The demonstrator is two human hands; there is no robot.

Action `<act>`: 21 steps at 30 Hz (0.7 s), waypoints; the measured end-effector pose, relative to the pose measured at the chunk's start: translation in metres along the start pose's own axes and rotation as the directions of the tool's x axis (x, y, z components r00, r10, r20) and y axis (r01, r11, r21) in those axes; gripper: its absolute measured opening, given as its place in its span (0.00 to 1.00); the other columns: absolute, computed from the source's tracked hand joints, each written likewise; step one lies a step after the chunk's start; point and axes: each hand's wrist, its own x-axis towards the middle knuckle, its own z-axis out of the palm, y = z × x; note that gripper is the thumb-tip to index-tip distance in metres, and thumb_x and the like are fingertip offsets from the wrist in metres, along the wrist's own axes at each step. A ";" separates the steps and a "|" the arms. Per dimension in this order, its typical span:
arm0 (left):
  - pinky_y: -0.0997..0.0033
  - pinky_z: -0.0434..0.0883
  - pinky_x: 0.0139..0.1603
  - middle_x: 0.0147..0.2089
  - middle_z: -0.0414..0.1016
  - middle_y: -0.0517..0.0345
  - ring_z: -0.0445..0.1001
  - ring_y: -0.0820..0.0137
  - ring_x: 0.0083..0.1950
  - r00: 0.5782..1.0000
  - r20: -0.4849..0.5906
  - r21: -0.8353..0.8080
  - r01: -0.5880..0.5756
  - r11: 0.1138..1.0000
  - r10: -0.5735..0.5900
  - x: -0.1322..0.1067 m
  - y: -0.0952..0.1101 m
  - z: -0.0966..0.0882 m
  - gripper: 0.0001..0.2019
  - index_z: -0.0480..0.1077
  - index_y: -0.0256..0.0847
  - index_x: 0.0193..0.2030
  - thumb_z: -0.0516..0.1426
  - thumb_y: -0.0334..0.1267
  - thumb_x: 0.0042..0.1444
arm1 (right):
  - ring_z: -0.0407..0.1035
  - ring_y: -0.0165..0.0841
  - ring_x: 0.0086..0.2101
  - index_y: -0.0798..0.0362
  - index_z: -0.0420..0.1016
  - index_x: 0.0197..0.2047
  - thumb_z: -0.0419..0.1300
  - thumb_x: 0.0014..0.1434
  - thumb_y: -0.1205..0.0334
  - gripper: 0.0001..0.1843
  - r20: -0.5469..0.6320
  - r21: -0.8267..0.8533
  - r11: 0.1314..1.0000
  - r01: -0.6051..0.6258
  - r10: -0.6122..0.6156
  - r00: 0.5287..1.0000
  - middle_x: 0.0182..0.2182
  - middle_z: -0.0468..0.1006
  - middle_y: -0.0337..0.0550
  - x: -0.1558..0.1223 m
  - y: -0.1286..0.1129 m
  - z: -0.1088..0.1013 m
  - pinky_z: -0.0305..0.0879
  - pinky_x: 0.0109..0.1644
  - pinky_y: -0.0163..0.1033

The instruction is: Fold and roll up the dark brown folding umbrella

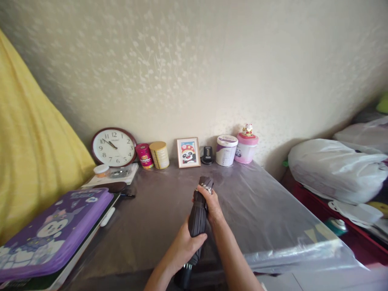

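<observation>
A folded black umbrella (198, 220) slants over the near part of the table, its dark handle toward me and its far end pointing at the wall. My left hand (188, 241) is wrapped round its lower part, just above the handle. Farther up, my right hand (210, 202) grips the umbrella near its far end, where a patterned band of cloth shows. The fingertips of both hands are partly hidden behind the umbrella.
A plastic sheet covers the table (242, 210). Along the wall stand a clock (114, 147), tins (159, 154), a panda picture frame (188, 152) and tubs (226, 150). A purple case (57, 230) lies at left; white bags (336, 169) are piled at right.
</observation>
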 end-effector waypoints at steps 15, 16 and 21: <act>0.76 0.65 0.15 0.23 0.64 0.65 0.66 0.74 0.17 0.974 0.166 -0.032 0.164 0.986 -0.157 -0.012 0.000 0.001 0.27 0.56 0.42 0.55 0.56 0.45 0.48 | 0.66 0.31 0.18 0.53 0.67 0.25 0.62 0.46 0.49 0.15 0.008 0.081 0.994 -0.074 0.073 0.997 0.18 0.72 0.39 0.004 -0.009 -0.012 0.64 0.21 0.36; 0.76 0.64 0.14 0.22 0.63 0.65 0.65 0.75 0.15 0.981 0.116 0.013 0.153 0.988 -0.154 -0.012 0.000 0.003 0.27 0.57 0.41 0.55 0.56 0.44 0.47 | 0.66 0.31 0.18 0.53 0.67 0.25 0.62 0.46 0.49 0.15 0.023 0.081 0.994 -0.080 0.078 0.997 0.18 0.72 0.39 0.004 -0.010 -0.012 0.64 0.21 0.36; 0.73 0.65 0.16 0.22 0.62 0.65 0.65 0.73 0.16 0.976 0.127 -0.030 0.183 0.983 -0.178 -0.014 0.005 0.004 0.26 0.58 0.44 0.54 0.56 0.45 0.48 | 0.69 0.33 0.21 0.54 0.69 0.28 0.58 0.48 0.41 0.22 0.100 0.053 0.989 -0.139 0.133 0.986 0.20 0.74 0.43 0.005 -0.019 -0.017 0.65 0.23 0.37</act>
